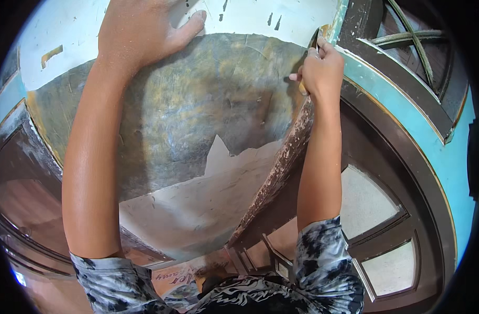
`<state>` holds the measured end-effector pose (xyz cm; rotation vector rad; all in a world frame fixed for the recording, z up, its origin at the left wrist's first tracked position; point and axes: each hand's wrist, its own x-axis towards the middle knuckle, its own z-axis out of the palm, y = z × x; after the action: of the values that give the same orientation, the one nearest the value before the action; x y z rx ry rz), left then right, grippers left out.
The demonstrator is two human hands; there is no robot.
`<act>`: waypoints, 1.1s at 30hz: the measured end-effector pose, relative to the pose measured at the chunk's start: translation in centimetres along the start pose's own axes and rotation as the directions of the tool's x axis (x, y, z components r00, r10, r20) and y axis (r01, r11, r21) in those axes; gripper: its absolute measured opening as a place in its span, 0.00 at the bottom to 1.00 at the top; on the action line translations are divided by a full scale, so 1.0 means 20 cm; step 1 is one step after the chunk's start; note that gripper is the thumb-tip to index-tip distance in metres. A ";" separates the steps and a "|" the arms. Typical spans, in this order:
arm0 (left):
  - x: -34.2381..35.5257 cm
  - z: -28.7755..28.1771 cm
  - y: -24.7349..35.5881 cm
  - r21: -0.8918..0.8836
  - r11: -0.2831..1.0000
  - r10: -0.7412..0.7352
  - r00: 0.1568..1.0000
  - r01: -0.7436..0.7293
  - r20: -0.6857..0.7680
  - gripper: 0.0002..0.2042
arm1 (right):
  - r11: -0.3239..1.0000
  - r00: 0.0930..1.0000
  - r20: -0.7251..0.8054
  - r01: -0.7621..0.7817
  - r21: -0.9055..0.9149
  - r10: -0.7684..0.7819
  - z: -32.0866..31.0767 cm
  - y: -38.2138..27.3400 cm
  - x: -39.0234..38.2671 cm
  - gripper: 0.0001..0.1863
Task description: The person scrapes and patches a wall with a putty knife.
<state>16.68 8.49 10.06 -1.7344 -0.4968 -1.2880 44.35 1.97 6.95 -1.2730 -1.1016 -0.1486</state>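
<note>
At the upper left, my left hand (140, 31) lies flat against the white upper part of a wall surface (250, 15), its thumb stretched out; its other fingertips run out of view. My right hand (323, 65) is closed around a thin-bladed scraping tool (302, 88) with a yellowish handle. The narrow dark blade points up against the right edge of the surface, where ochre shows through. Between my arms spreads a bare grey-green, yellow-stained patch (192, 104), with ragged borders against the white above and a pale torn layer (239, 165) below.
A rough, flaking brown edge (273, 178) runs down the right side of the patch. Farther right are a dark brown panelled frame (391, 157) with pale insets and a turquoise wall strip (407, 123). Another brown frame (30, 141) stands at left.
</note>
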 end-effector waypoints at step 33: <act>0.01 -0.02 -0.02 -0.051 0.998 -0.028 0.997 0.032 0.074 0.24 | 0.999 0.999 0.034 0.007 0.049 -0.008 -0.07 0.16 0.00 0.24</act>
<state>16.25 8.24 10.46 -1.8291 -0.5375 -1.2725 47.15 2.04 4.83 -1.2322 -1.1326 -0.1056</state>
